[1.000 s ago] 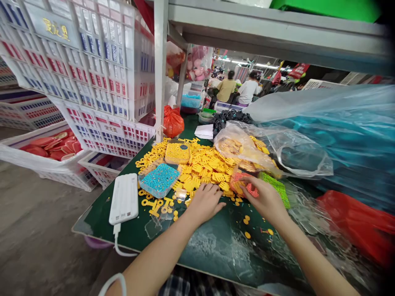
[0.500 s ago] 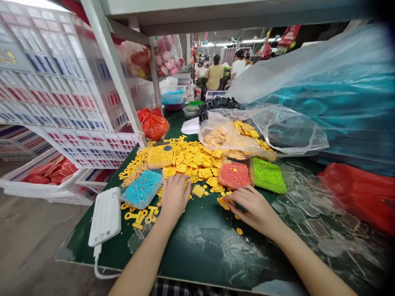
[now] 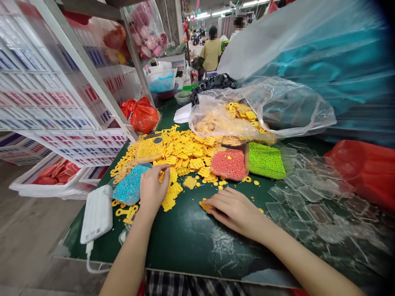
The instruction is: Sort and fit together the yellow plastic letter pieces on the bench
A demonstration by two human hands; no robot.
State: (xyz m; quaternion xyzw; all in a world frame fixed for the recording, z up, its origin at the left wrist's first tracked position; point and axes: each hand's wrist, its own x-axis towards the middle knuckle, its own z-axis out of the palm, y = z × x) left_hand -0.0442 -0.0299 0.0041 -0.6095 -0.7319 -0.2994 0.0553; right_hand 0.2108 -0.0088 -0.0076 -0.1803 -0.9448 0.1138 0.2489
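A: What've the hands got?

B: They're apart. R hand point(image 3: 237, 210) is pinched on a yellow piece point(image 3: 204, 206), low over the table point(image 3: 185, 242). L hand point(image 3: 150, 189) is right beside the blue bead tray point(image 3: 127, 185), fingers curled at the yellow heap point(image 3: 188, 150)'s near edge; can't tell if it's holding anything.

A: Risks?

B: IMO a bump from L hand could tip that tray & spill it into the heap, b/c they're so close. R hand's piece might slip if the pinch is loose. Red bead tray point(image 3: 227, 163) & green bead tray point(image 3: 267, 160) are farther off, prob. safer.

A: Can't see?

B: Most of R hand's piece, under fingers; the tray's end behind L hand. Farther out, clear plates point(image 3: 296, 197) overlap, too jumbled to count; teal bag point(image 3: 348, 86)'s blurry & cut off.
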